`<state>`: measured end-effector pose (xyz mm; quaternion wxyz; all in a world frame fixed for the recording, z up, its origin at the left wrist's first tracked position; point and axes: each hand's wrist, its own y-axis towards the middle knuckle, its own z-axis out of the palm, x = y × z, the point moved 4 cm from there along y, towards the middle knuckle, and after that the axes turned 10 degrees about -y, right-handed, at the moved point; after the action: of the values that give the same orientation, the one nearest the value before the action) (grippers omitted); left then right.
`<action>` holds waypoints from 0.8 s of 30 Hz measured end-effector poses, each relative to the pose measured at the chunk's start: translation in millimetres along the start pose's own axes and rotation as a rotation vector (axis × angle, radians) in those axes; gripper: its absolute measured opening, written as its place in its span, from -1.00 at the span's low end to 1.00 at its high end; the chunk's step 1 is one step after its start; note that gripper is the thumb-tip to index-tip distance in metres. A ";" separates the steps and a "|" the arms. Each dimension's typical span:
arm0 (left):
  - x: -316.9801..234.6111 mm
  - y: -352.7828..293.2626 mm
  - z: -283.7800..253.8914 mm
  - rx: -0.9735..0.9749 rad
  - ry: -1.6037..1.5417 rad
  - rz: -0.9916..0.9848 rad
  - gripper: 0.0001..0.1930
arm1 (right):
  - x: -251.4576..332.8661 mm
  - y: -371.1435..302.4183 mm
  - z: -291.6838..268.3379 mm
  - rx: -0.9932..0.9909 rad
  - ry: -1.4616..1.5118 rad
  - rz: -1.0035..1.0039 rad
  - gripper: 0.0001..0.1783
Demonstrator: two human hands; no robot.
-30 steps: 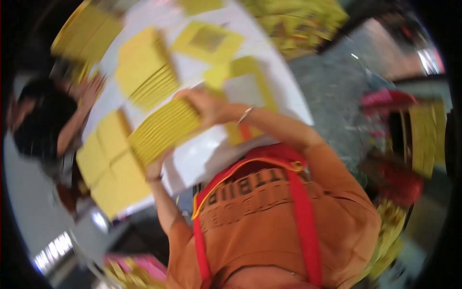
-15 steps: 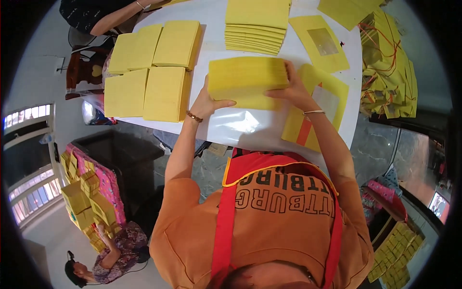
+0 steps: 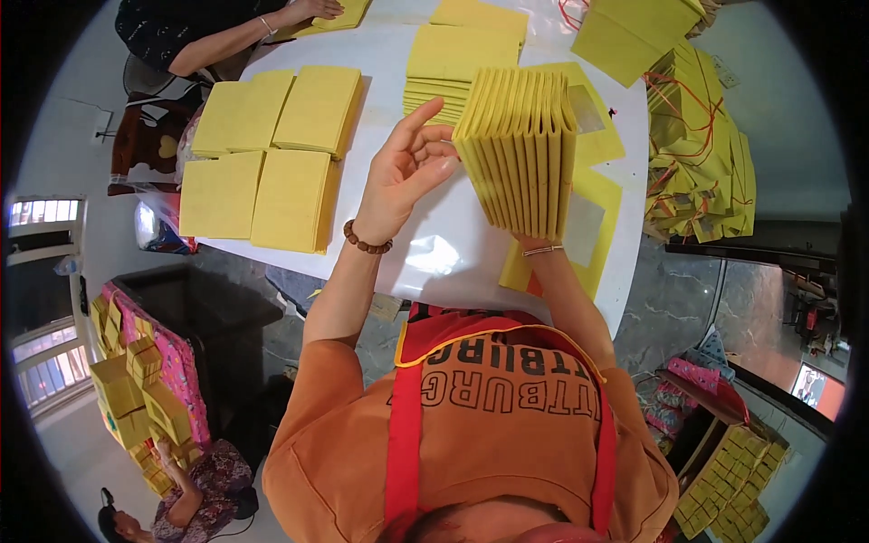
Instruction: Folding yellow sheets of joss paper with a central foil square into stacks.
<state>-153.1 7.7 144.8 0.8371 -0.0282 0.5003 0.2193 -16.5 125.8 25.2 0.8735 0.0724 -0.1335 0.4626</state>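
Note:
A thick stack of flat, folded yellow bags (image 3: 516, 163) is held up over the table, tilted so that its layered edges show. Its lower end rests in my right hand (image 3: 530, 242), whose fingers are mostly hidden behind the stack. Left of it, my left hand (image 3: 403, 176) is open, fingers spread and partly curled, the tips close to the stack's left side; whether they touch it I cannot tell. Beneath and behind lie a yellow sheet with a pale window (image 3: 588, 222) and another layered yellow stack (image 3: 462, 54).
Several yellow stacks (image 3: 217, 195) stand on the left of the white table (image 3: 434, 217). Yellow bags with red cords (image 3: 701, 154) pile up at the right. A co-worker's hand (image 3: 312, 11) lies on yellow material at the far left. Another person (image 3: 204, 480) handles yellow bundles lower left.
The stack has turned from lying sideways between both hands to tilted upright on my right hand. My left hand has come off it and spread its fingers.

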 end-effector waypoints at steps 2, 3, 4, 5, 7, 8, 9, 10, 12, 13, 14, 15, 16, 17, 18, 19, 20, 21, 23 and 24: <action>-0.6 4.4 4.7 -0.021 0.037 0.011 -0.41 | -2.0 -0.5 -5.0 0.016 0.044 0.076 -0.43; -0.7 5.7 5.5 -0.044 0.076 0.021 -0.45 | -3.3 -0.8 -7.7 0.016 0.043 0.078 -0.43; 0.2 7.4 5.6 -0.045 0.076 0.024 -0.45 | -4.1 0.0 -4.3 0.131 0.012 0.064 -0.38; 0.6 8.5 4.3 -0.067 0.165 0.045 -0.49 | -4.8 0.2 -1.0 0.245 -0.019 0.051 -0.34; 1.1 9.5 3.4 -0.095 0.257 0.068 -0.52 | -8.6 0.0 -3.2 0.235 0.026 0.088 -0.38; 0.0 9.4 4.0 -0.106 0.323 0.115 -0.54 | -11.8 -0.8 -4.4 0.223 0.071 0.122 -0.43; -1.4 9.0 4.7 -0.117 0.390 0.161 -0.56 | -14.9 -1.6 -5.8 0.224 0.073 0.128 -0.43; -0.9 9.3 5.4 -0.121 0.392 0.162 -0.56 | -17.2 -2.5 -6.7 0.245 0.081 0.107 -0.44; -2.8 9.3 7.2 -0.133 0.477 0.208 -0.57 | -20.3 -4.6 -9.2 0.267 0.090 0.089 -0.44; -3.4 8.6 7.2 -0.135 0.478 0.208 -0.57 | -21.3 -5.3 -11.2 0.251 -0.072 0.066 -0.44; -3.2 7.8 7.3 -0.129 0.495 0.188 -0.57 | -21.8 -6.1 -13.2 0.235 -0.233 0.043 -0.44; -2.7 7.4 7.6 -0.123 0.512 0.167 -0.57 | -21.8 -6.9 -15.1 0.218 -0.395 0.018 -0.44; -2.3 7.0 7.0 -0.125 0.513 0.167 -0.57 | -22.0 -8.3 -15.1 0.200 -0.556 -0.005 -0.44; -2.1 7.1 5.9 -0.135 0.536 0.180 -0.58 | -21.8 -9.8 -15.0 0.181 -0.718 -0.029 -0.44; -2.3 6.7 5.4 -0.145 0.560 0.192 -0.60 | -21.0 -11.6 -14.3 0.183 -0.717 -0.027 -0.44; -2.6 6.5 6.6 -0.145 0.559 0.194 -0.60 | -22.6 -12.6 -10.9 0.102 0.194 0.154 -0.45; -4.1 5.9 8.6 -0.169 0.630 0.218 -0.62 | -25.3 -14.2 -5.9 0.004 1.106 0.320 -0.45; -5.3 5.3 10.0 -0.193 0.702 0.243 -0.63 | -26.3 -13.3 -9.4 0.005 1.104 0.320 -0.45; -2.7 6.0 9.9 -0.222 0.753 0.270 -0.65 | -23.9 -8.9 -13.9 0.284 0.123 0.154 -0.44; -2.9 6.0 9.6 -0.250 0.801 0.295 -0.66 | -23.8 -8.6 -18.3 0.288 0.123 0.155 -0.44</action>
<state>-148.7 14.8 153.1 0.5271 -0.1403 0.7533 0.3673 -19.1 106.8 0.6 0.8222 0.1577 -0.0175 0.5466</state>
